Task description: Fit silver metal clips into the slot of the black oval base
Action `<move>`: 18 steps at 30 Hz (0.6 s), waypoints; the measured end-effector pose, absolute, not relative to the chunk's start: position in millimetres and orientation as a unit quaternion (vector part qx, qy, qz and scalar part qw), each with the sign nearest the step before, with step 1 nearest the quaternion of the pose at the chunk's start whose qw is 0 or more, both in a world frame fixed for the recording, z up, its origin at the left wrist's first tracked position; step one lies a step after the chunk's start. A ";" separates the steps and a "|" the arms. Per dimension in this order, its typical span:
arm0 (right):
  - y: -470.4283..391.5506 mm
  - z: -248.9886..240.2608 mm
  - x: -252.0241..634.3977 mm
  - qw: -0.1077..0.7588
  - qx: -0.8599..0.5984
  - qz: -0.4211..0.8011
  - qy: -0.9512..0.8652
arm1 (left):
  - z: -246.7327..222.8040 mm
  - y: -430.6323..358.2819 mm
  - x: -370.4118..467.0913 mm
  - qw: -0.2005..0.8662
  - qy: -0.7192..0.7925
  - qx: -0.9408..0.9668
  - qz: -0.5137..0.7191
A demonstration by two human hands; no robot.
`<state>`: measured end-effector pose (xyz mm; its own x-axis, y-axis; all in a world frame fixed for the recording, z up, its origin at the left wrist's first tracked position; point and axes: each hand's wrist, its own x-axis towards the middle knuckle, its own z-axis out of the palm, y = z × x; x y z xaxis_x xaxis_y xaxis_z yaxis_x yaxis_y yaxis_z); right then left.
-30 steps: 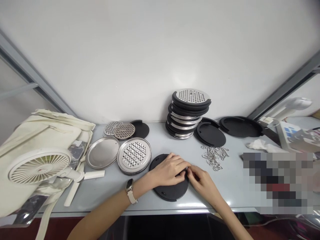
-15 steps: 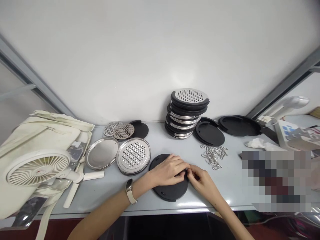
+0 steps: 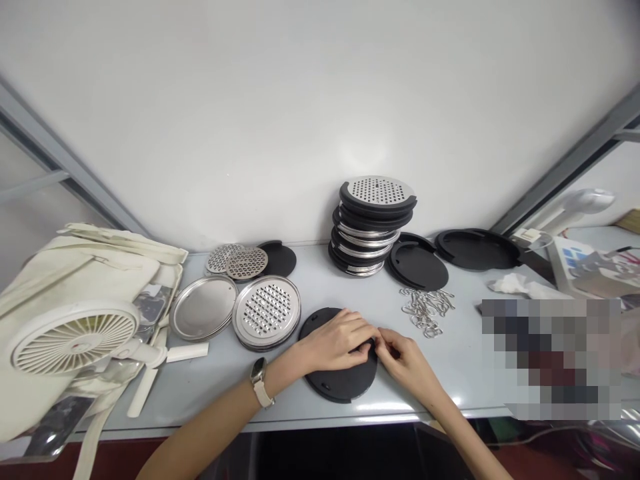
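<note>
A round black plate (image 3: 345, 383), seemingly a plastic base with small slots, lies on the table in front of me. My left hand (image 3: 343, 341) reaches across it, its fingers bent down together over the right edge and gripping it. At that same edge my right hand (image 3: 400, 353) is closed in a pinch, fingertips meeting those of my left hand. Whatever is between the right fingertips is hidden. To the right sits a loose pile of metal hooks or clips (image 3: 427, 310). Left of the plate rests a stack of round metal graters (image 3: 267, 312).
Plain metal discs (image 3: 204, 307) and perforated discs (image 3: 247, 263) lie at left. A tall stack (image 3: 373, 220) of black rings and metal discs stands behind. Black round bases (image 3: 420, 265) lie beside it. A white fan (image 3: 77, 340) and cream bag (image 3: 110, 267) occupy the far left.
Both hands and the black plate stay almost where they were. The view has shifted very slightly.
</note>
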<state>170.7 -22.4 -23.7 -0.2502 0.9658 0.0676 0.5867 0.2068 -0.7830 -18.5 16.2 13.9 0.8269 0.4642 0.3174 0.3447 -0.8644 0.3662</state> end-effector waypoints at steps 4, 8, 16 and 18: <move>-22.8 -24.4 171.3 0.300 -0.543 0.336 -0.709 | 16.0 15.5 -18.3 0.146 0.218 0.945 0.198; -22.3 -25.5 171.9 0.317 -0.543 0.344 -0.697 | 16.4 15.0 -17.7 0.142 0.230 0.942 0.202; -22.9 -19.3 168.0 0.326 -0.547 0.335 -0.694 | 14.7 14.5 -20.2 0.194 0.249 0.920 0.231; -23.3 -17.5 166.8 0.318 -0.543 0.327 -0.705 | 15.5 14.2 -20.7 0.203 0.242 0.920 0.233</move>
<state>166.8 -23.3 -17.5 -0.2086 0.9735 0.0933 0.5579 0.1969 -0.8062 -20.7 14.2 15.5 0.7742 0.5394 0.3312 0.3496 -0.8006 0.4866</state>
